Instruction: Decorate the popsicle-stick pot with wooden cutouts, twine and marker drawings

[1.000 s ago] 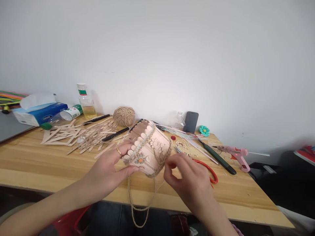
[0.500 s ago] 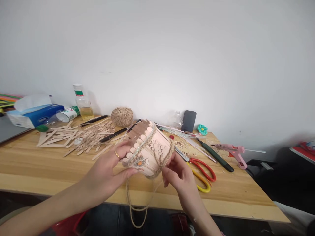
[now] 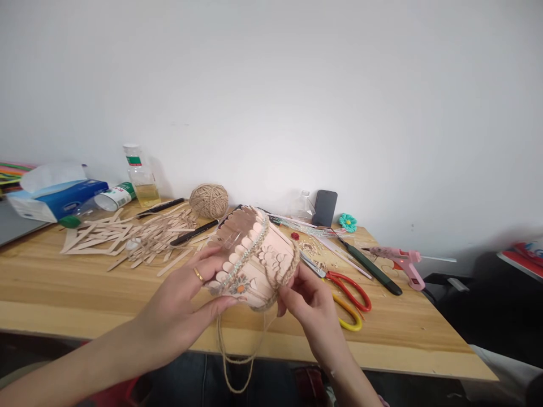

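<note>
A small craft-stick pot (image 3: 271, 249) is held tilted on its side above the table's front, its scalloped rim toward the left. Round its wall run a glittery trim and an orange-centred flower; braided jute twine (image 3: 292, 265) circles the base. My left hand (image 3: 190, 294), with a ring on one finger, is closed around the rim side, thumb below and fingers partly hidden behind. With the fingers of my right hand (image 3: 307, 302) I pinch the twine at the base edge; the fingertips are partly hidden. A loose loop of twine hangs below the pot, past the table edge.
Red-and-yellow scissors (image 3: 348, 297), a green-handled tool (image 3: 369, 265) and a pink glue gun (image 3: 403, 263) lie at right. Loose craft sticks (image 3: 156, 237), a twine ball (image 3: 208, 200), a bottle (image 3: 144, 183) and a tissue box (image 3: 59, 195) are at left. A phone (image 3: 325, 208) leans on the wall.
My right hand has shifted slightly up and left along the base edge. The pot stays in my left hand at nearly the same tilt, and the view has moved slightly.
</note>
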A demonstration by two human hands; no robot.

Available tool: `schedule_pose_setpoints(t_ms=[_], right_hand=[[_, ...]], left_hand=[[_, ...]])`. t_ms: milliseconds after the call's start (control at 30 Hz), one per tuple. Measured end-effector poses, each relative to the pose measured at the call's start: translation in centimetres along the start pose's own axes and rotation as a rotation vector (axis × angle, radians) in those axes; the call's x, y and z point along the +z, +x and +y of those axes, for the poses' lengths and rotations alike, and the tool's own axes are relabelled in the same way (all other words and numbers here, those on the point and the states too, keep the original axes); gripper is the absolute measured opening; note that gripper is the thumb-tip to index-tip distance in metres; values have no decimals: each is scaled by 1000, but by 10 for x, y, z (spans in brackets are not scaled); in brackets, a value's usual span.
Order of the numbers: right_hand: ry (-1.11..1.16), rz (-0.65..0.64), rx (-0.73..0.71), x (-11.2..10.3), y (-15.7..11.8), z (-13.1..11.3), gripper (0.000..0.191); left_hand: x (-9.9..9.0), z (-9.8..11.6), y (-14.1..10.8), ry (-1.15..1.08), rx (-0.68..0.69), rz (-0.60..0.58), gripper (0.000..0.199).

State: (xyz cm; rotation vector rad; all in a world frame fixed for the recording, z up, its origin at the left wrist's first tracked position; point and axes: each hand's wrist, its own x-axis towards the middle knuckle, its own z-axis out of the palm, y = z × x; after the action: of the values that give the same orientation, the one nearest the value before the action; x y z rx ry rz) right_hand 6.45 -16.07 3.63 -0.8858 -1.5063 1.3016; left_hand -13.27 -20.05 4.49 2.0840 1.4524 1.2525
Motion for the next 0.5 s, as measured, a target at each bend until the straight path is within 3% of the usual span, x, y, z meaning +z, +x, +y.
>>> schedule_pose_setpoints(t_ms=[367, 500], right_hand=[[-101, 116, -79, 3, 6, 2, 15], [44, 65, -51, -2, 7, 8, 13]], left_hand=[[5, 5, 0, 113, 67, -79, 12], [5, 4, 2, 89, 19, -73, 15]])
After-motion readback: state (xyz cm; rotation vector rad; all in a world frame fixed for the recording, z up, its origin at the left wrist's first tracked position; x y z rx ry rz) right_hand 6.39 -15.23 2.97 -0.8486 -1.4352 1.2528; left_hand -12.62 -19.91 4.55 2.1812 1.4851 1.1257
